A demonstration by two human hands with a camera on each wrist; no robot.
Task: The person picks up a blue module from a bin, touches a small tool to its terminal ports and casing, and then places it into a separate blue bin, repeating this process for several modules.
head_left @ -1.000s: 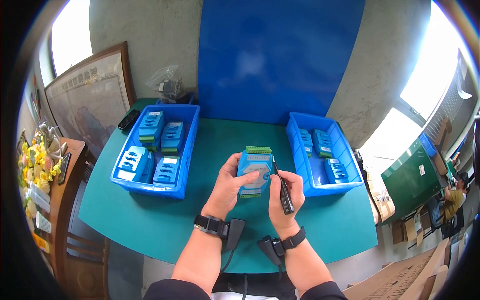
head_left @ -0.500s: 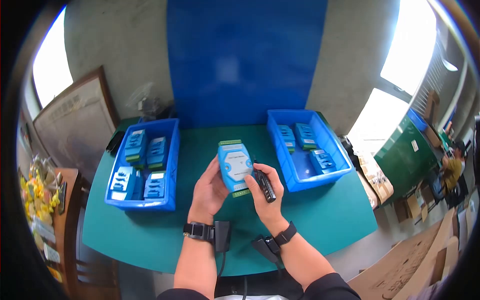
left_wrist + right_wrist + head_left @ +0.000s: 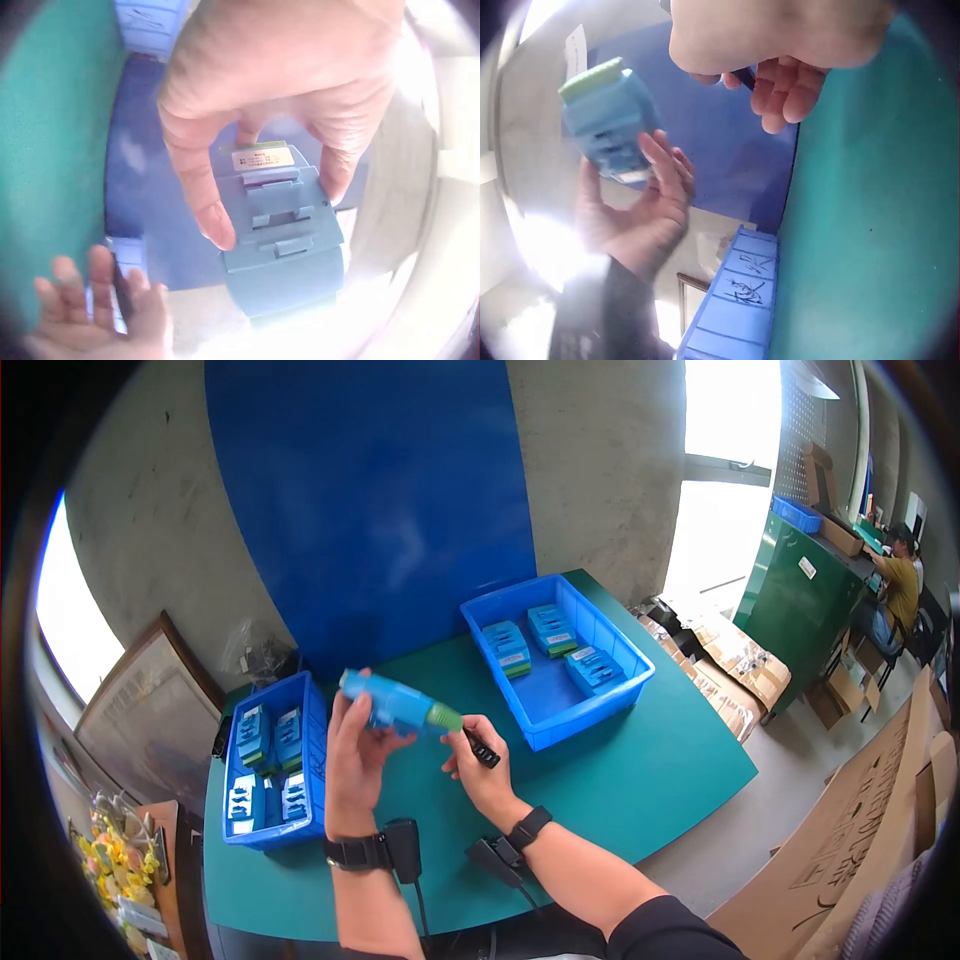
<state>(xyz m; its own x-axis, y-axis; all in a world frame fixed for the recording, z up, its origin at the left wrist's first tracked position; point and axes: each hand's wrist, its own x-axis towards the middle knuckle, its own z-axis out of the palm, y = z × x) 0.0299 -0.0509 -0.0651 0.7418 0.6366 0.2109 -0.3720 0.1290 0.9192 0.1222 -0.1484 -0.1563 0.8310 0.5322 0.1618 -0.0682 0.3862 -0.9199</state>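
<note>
My left hand (image 3: pixel 355 760) grips a blue module (image 3: pixel 395 703) with green terminal strips, tilted above the table. In the left wrist view, fingers and thumb pinch the sides of the module (image 3: pixel 281 217), whose labelled, clipped back faces the camera. My right hand (image 3: pixel 485 770) holds a black pen-like tool (image 3: pixel 481 748) close to the module's green end; whether they touch is unclear. The right wrist view shows the module (image 3: pixel 611 124) in the left hand (image 3: pixel 641 217), apart from the right hand (image 3: pixel 780 45).
A blue bin (image 3: pixel 590 712) on the right holds three modules; another bin (image 3: pixel 317 760) on the left holds several. Both stand on the green table (image 3: pixel 600 790). Cardboard (image 3: pixel 820 840) leans at the lower right. A person (image 3: pixel 898 585) sits at the far right.
The head view has swung to the right. My left hand has turned the module from its printed front onto its side, and the right thumb has come off its face.
</note>
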